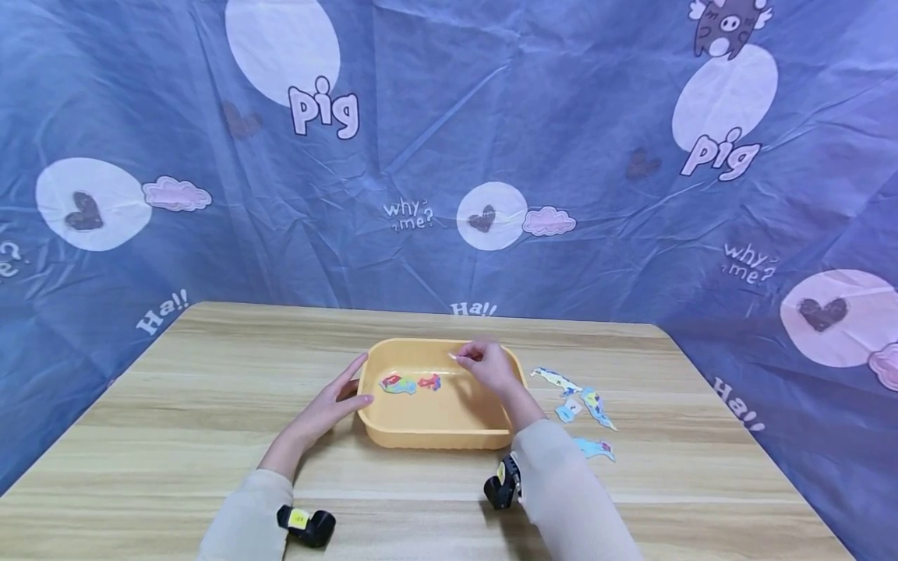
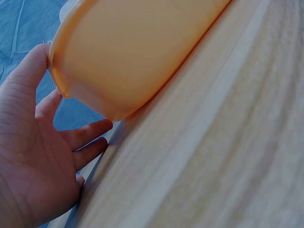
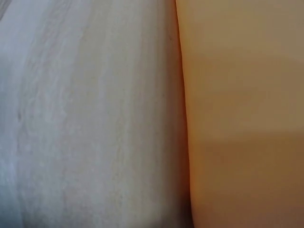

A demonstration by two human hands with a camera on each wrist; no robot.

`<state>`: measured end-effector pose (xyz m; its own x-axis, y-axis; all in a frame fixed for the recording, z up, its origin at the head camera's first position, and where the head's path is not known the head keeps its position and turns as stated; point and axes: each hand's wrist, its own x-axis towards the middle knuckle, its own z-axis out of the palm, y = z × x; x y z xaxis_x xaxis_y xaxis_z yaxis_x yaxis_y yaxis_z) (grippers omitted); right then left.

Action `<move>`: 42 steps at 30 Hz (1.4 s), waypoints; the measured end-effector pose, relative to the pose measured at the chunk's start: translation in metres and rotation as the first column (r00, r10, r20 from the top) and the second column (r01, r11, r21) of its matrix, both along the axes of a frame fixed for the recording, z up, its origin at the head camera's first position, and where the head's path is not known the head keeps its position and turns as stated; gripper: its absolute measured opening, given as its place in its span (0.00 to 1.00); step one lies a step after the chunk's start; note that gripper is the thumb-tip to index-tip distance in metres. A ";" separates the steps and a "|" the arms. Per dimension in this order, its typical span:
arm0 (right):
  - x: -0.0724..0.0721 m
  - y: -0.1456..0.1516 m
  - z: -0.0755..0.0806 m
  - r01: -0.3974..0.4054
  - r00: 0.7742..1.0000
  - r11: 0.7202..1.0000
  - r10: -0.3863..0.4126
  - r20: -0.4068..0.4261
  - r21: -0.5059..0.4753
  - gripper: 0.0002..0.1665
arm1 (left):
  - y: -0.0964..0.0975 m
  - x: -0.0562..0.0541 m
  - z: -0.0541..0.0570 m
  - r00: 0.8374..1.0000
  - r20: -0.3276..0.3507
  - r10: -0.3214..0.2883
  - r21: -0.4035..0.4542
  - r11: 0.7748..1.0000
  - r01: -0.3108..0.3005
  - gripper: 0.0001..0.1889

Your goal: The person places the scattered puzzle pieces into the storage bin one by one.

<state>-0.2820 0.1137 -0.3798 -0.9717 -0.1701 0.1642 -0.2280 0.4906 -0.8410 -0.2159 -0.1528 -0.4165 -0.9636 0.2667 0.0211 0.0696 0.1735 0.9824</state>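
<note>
A yellow-orange plastic basin (image 1: 438,438) stands on the table, with two small colourful flat cutouts inside: a red-and-green one (image 1: 398,385) and a red-and-blue one (image 1: 430,382). My left hand (image 1: 330,407) holds the basin's left side. Its thumb (image 2: 40,59) hooks over the rim while the other fingers touch the outer wall. Over the back right of the basin, my right hand (image 1: 489,365) pinches a small pale piece (image 1: 452,356) between thumb and fingertips; what kind of piece it is I cannot tell. The right wrist view shows only the basin's wall (image 3: 247,95) and wood.
Right of the basin lie several more flat cutouts, among them a long white-and-blue one (image 1: 556,380), a yellow-and-blue one (image 1: 598,408) and a light blue one (image 1: 596,449). The wooden table (image 1: 175,436) ends at a blue printed cloth (image 1: 421,257) behind.
</note>
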 end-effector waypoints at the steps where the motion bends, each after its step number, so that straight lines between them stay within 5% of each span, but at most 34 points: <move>1: 0.000 0.000 0.000 0.005 1.000 1.000 -0.005 0.010 -0.002 0.02 | 0.000 0.000 0.000 1.000 -0.001 0.000 0.000 1.000 0.000 0.35; 15: -0.005 0.003 -0.005 0.007 0.999 1.000 -0.008 0.032 0.015 0.03 | 0.001 0.001 0.003 1.000 0.006 -0.003 0.012 1.000 0.003 0.35; 22: -0.004 0.002 -0.005 -0.003 1.000 0.999 0.002 0.024 0.036 0.02 | 0.002 0.006 0.014 1.000 0.019 -0.014 0.022 1.000 0.014 0.35; 29: -0.003 0.002 -0.004 0.004 0.999 0.997 -0.008 0.045 0.078 0.03 | 0.000 0.000 0.002 1.000 0.001 -0.009 0.017 1.000 0.009 0.35; 42: -0.004 0.004 -0.007 -0.013 0.999 0.993 0.007 0.044 0.119 0.03 | 0.000 0.000 0.001 1.000 -0.003 -0.010 0.008 1.000 0.010 0.35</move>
<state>-0.2860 0.1177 -0.3869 -0.9756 -0.1958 0.0997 -0.1979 0.5861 -0.7857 -0.2156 -0.1531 -0.4156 -0.9609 0.2758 0.0261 0.0743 0.1654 0.9834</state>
